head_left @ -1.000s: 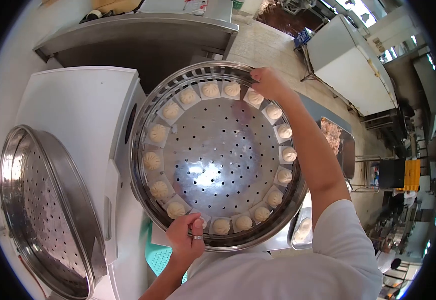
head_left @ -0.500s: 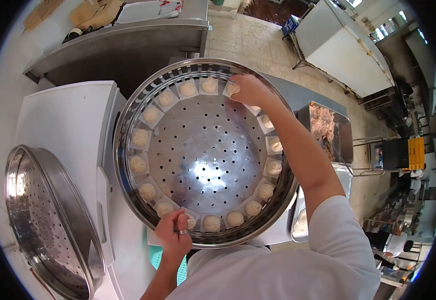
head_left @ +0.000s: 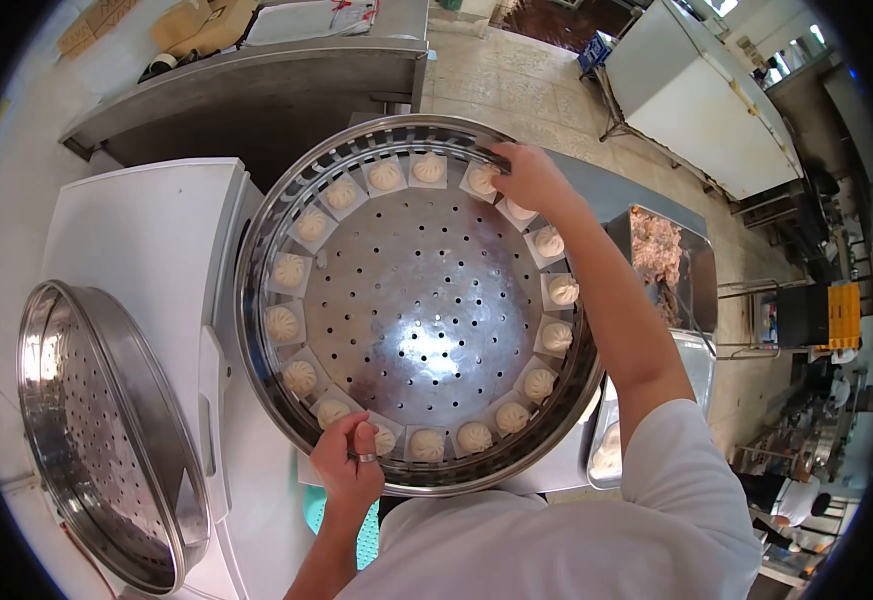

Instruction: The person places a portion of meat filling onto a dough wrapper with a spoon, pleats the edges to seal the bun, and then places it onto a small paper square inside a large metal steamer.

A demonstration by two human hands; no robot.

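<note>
Head view showed the left hand [head_left: 348, 468] and right hand [head_left: 528, 178] closed on opposite rims of a large round perforated steel steamer tray [head_left: 421, 310] above a white cabinet [head_left: 146, 240], likely stiff, weighty, slick-edged, best kept level for its soft white dough buns [head_left: 289, 270].
</note>
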